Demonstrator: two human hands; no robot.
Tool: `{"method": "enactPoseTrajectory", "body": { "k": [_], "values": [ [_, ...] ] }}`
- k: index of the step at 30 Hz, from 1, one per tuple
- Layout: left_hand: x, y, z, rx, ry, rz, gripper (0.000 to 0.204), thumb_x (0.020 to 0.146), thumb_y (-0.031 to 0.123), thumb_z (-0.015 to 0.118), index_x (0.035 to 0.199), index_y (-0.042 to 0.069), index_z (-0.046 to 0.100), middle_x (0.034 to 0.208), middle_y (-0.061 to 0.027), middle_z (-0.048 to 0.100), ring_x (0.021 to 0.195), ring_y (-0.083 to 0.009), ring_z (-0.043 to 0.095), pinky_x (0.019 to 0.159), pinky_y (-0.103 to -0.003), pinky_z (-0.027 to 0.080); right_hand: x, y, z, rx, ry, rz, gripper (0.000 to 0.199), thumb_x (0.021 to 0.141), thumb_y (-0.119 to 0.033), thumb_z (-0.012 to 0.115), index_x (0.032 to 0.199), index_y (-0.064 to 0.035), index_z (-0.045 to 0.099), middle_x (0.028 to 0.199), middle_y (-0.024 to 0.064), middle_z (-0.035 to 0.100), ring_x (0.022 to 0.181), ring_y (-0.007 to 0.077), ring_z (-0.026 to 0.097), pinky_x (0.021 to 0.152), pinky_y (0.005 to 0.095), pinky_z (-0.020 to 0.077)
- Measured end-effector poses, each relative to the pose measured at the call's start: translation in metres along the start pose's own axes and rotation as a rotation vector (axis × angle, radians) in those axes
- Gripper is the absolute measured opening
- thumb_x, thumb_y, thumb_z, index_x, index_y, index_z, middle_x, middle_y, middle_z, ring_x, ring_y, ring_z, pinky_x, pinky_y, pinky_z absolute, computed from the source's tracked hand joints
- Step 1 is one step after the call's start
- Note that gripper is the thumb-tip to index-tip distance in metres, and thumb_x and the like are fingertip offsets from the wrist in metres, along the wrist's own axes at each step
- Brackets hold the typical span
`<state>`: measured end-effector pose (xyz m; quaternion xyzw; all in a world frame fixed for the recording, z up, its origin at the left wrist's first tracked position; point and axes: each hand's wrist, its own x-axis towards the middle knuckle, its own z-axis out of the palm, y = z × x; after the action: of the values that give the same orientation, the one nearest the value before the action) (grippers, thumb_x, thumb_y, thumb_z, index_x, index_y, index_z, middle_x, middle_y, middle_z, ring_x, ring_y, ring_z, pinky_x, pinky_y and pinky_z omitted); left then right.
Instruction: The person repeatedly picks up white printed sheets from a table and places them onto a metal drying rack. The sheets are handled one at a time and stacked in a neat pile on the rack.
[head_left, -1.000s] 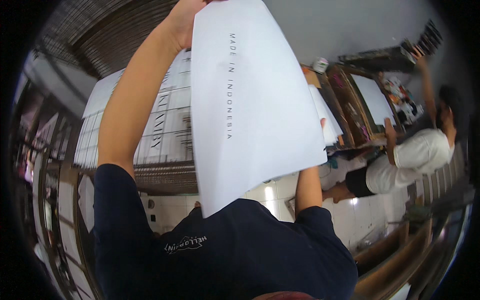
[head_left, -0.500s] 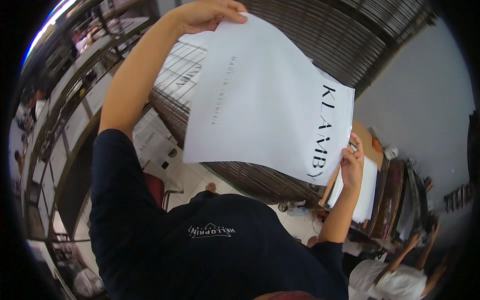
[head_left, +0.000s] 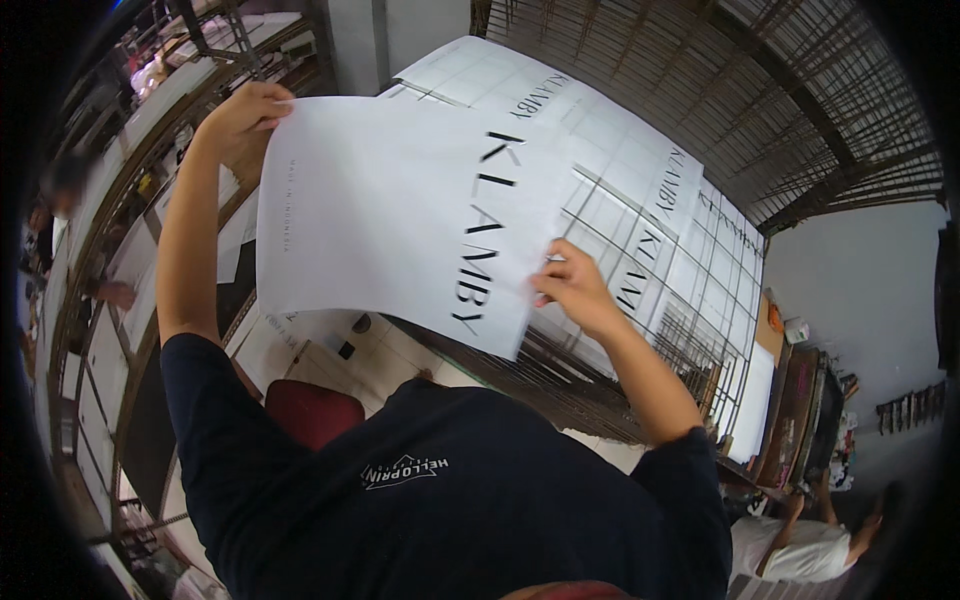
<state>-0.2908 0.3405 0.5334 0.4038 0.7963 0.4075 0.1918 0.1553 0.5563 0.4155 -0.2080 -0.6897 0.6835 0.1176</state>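
Note:
A large white sheet (head_left: 370,220) with black lettering hangs stretched between my two hands in front of my chest. My left hand (head_left: 252,122) pinches its upper left corner, thumb on the near face. At its right edge, my right hand (head_left: 575,290) grips the sheet between thumb and fingers. Behind and right of it, several similar printed sheets (head_left: 625,125) lie on a wire drying rack (head_left: 722,305). The held sheet covers part of that rack. Whether it is paper or thin plastic, I cannot tell.
More wire racks (head_left: 640,60) are tilted up at the back. Long shelving or a work table (head_left: 110,250) runs along the left, with a person's hand (head_left: 115,293) near it. A red seat (head_left: 313,412) stands by my left side. Someone in a white shirt (head_left: 800,545) is at lower right.
Both hands have brought the sheet leftward, my left hand also lower. The view has shifted, and the rack with its printed sheets now shows on the right. Both hands keep hold.

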Motion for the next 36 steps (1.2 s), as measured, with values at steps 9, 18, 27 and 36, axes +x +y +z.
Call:
{"method": "enactPoseTrajectory", "body": {
  "k": [9, 18, 27, 36],
  "values": [
    [0.145, -0.097, -0.038, -0.041, -0.077, 0.012, 0.030, 0.076, 0.000, 0.058, 0.106, 0.002, 0.058, 0.071, 0.0002, 0.053, 0.062, -0.0064, 0.048, 0.054, -0.020, 0.040, 0.098, 0.013, 0.081, -0.006, 0.171, 0.103, 0.027, 0.078, 0.000, 0.056, 0.103, 0.0006, 0.046, 0.077, 0.0092, 0.060, 0.065, 0.0125, 0.057, 0.052, 0.0230, 0.0466],
    [0.309, -0.100, 0.032, 0.060, -0.030, 0.102, 0.042, 0.072, 0.002, 0.063, 0.113, 0.002, 0.055, 0.066, -0.0005, 0.053, 0.056, -0.0081, 0.048, 0.053, -0.020, 0.040, 0.160, 0.014, 0.058, -0.026, 0.447, 0.091, 0.030, 0.077, 0.001, 0.056, 0.104, 0.0027, 0.045, 0.069, 0.0078, 0.059, 0.061, 0.0124, 0.057, 0.050, 0.0238, 0.0475],
    [0.368, -0.110, 0.086, 0.075, -0.136, -0.047, 0.046, 0.069, 0.004, 0.066, 0.113, 0.011, 0.057, 0.078, -0.0033, 0.058, 0.065, -0.0105, 0.054, 0.060, -0.022, 0.049, 0.178, 0.017, 0.038, -0.077, 0.611, 0.133, 0.052, 0.074, 0.002, 0.056, 0.123, 0.0100, 0.040, 0.071, 0.0118, 0.061, 0.056, 0.0144, 0.060, 0.052, 0.0247, 0.0503],
    [0.366, -0.114, 0.079, 0.084, -0.236, -0.110, 0.052, 0.068, 0.004, 0.068, 0.118, 0.010, 0.054, 0.082, -0.0054, 0.060, 0.070, -0.0129, 0.057, 0.061, -0.025, 0.049, 0.173, 0.014, 0.042, -0.076, 0.657, 0.136, 0.054, 0.075, 0.002, 0.054, 0.126, 0.0090, 0.038, 0.071, 0.0117, 0.062, 0.055, 0.0139, 0.058, 0.050, 0.0245, 0.0488]
  ]
}}
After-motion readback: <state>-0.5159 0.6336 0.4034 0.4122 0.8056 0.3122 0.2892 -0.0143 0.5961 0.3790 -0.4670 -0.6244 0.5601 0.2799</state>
